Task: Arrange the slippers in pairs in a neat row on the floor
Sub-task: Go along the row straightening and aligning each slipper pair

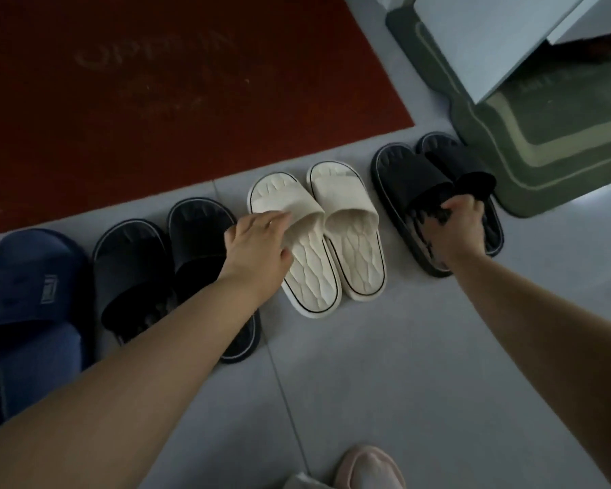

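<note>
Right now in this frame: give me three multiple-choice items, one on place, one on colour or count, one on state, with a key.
1. Where do the cream slippers sit in the row?
A. Between two black pairs
B. On the red mat
C. At the far left end

2. What colour are the slippers at the left end of the row?
A. Green
B. Blue
C. White

3. What is the right hand doing?
A. Hanging free above the floor
B. Resting on the red mat
C. Closed on the right black pair

Key: 1 A, a black pair lies to their left and another to their right. 2 B, the blue slippers sit there. 3 C, its fingers curl around that pair, while the left hand touches a cream strap.
</note>
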The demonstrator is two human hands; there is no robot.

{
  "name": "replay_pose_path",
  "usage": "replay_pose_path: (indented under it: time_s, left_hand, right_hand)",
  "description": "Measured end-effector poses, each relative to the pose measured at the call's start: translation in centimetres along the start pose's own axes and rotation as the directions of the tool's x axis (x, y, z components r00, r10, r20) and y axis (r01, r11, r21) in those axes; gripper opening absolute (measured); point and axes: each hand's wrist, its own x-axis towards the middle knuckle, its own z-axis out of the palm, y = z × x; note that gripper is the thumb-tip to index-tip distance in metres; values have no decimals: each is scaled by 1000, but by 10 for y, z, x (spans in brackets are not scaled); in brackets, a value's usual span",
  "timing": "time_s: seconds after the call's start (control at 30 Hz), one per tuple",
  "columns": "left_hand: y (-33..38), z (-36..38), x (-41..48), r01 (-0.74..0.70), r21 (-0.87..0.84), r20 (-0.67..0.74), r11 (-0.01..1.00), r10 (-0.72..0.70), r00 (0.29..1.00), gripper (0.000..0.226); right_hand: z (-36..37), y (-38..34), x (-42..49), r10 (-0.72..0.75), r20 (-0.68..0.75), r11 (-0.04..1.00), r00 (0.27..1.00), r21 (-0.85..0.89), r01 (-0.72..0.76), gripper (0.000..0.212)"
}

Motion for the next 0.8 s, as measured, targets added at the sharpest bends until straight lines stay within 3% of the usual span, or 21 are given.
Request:
replay_pose_path:
  time_s: [0.13, 0.23, 0.33, 0.4, 0.57, 0.8]
  left_hand:
    - [20, 19, 3, -82, -91, -69, 992, 75, 995, 43]
    - [43, 36, 6, 0, -160, -83, 987, -14, 996, 41]
    - [63, 48, 21, 276, -205, 94, 939, -261, 961, 57]
    - [70, 53, 35, 369, -160, 149, 915, -348, 926, 62]
    - [68, 63, 54, 328, 89, 68, 941, -334, 940, 41]
    - [64, 66, 51, 315, 115, -3, 942, -317, 949, 29]
  right_hand:
    - [-7, 7, 29, 137, 24, 989, 990, 57, -138, 60]
    - [-7, 3, 54, 149, 113, 986, 982, 51, -156, 69]
    - [-3, -3, 74, 191, 152, 956, 970, 195, -219, 61]
    - [-2, 0, 80, 226, 99, 924, 969, 294, -246, 50]
    - [-4, 9, 89, 177, 3, 932, 984, 321, -168, 40]
    - [-2, 12, 93, 116, 5, 938, 993, 330, -111, 40]
